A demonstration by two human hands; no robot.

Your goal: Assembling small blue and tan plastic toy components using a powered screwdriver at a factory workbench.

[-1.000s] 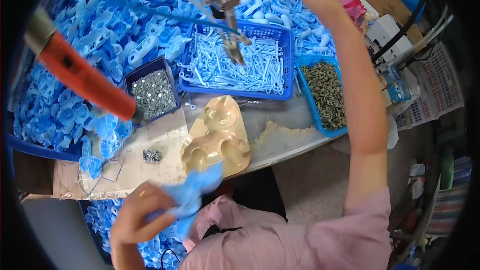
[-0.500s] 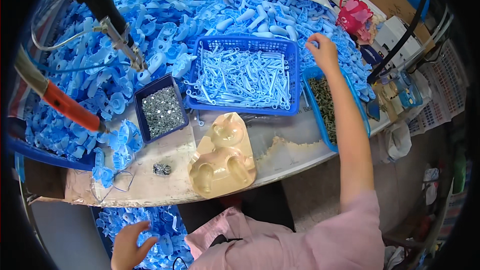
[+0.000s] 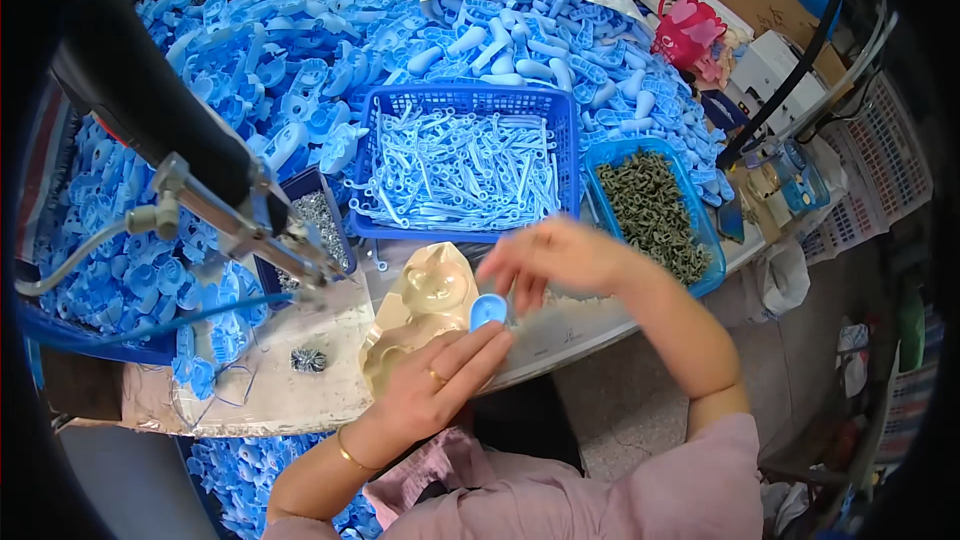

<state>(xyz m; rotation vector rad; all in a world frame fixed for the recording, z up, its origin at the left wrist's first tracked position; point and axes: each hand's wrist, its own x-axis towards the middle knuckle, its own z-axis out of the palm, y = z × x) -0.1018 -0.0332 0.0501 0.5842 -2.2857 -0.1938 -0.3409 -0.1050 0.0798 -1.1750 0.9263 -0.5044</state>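
My left hand [image 3: 440, 378], with a ring and bracelet, pinches a light-blue round plastic cup-shaped part [image 3: 488, 311] at its fingertips. It is over the near right side of a beige moulded holder [image 3: 432, 285] with rounded hollows, partly hidden by that hand. Just above and right of the part hovers my right hand [image 3: 555, 258], its slightly blurred fingers bent and apart, with nothing visible in them. Behind it stands a blue basket [image 3: 468, 235] of thin light-blue plastic pieces with ringed ends.
A blue tray [image 3: 708, 275] holds dark greenish small parts; a dark-blue bin [image 3: 352, 258] holds small metal pieces. A black hanging tool [image 3: 165, 90] with a metal end reaches in from the left. Blue plastic parts [image 3: 250, 50] heap behind. A small metallic clump [image 3: 308, 360] lies near the front edge.
My left hand has risen from below the table edge to the holder, now with the blue part. My right hand has come back from the far right heap. The black tool appears lower and larger.
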